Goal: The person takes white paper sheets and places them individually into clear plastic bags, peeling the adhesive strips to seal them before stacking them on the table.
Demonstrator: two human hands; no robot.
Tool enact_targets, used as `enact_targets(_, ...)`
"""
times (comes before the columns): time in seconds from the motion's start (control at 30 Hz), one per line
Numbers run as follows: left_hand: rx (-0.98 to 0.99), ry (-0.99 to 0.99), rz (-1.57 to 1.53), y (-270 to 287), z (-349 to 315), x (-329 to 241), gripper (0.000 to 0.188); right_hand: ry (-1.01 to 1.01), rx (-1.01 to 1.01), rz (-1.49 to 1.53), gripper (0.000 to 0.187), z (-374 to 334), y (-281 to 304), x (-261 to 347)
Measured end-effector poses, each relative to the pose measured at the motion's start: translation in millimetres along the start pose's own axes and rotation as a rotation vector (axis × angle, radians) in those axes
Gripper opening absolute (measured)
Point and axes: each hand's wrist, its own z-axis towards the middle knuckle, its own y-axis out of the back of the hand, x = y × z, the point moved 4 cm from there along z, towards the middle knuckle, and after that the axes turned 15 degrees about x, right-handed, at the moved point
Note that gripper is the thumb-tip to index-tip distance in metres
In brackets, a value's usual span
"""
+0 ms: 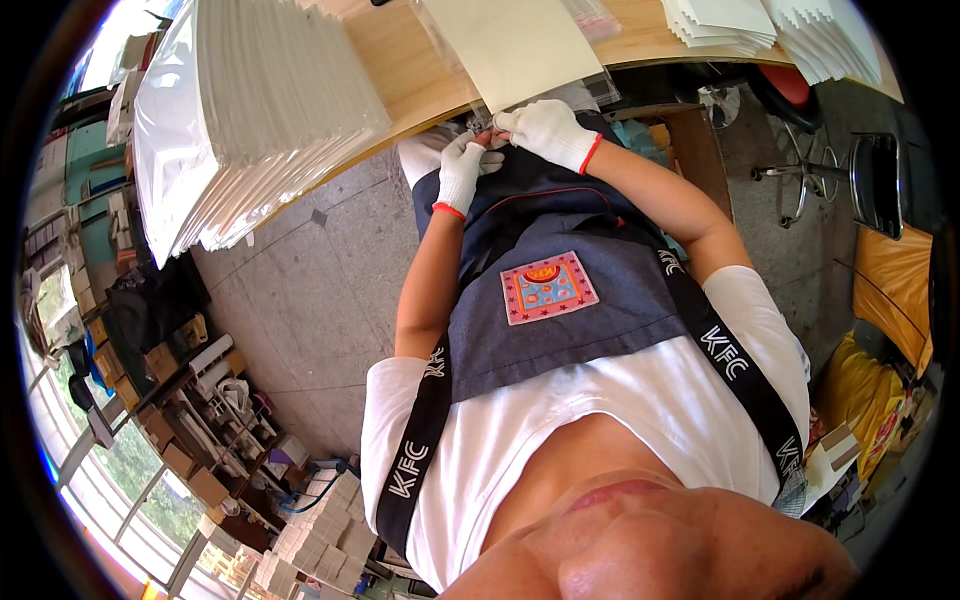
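While the gloved left hand (461, 172) and right hand (545, 132) meet, fingers bent, whether they pinch anything I cannot tell | cream sheet (512, 50) lies just beyond, at the table (408, 62) edge | white stack (280, 90) stands left.

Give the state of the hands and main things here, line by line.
Left hand: gloved, bent, grip unclear
Right hand: gloved, bent, grip unclear
Cream sheet: lying flat
Large white stack: piled, edges uneven
Apron: worn
Black chair: unoccupied
Yellow bag: crumpled
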Motion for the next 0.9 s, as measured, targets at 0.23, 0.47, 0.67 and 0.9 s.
enact_targets(0.23,0.029,-0.069,-0.182,5,6,3,0.020,0.068,0.006,-0.020,0.017,9,-1,15)
enact_targets(0.47,-0.035,-0.037,-0.049,7,-15,-2,0.023,-0.521,-0.700,1.532,0.021,-183,-47,-219)
enact_targets(0.67,-0.357,-0.613,1.255,15,-29,-50,0.015,-0.727,0.907,-0.201,0.032,-295,-129,-201)
enact_targets(0.9,-0.050,-1.082,1.732,-31,-10,-82,0.032,-0.206,-0.356,-0.167,0.045,-117,43,-106)
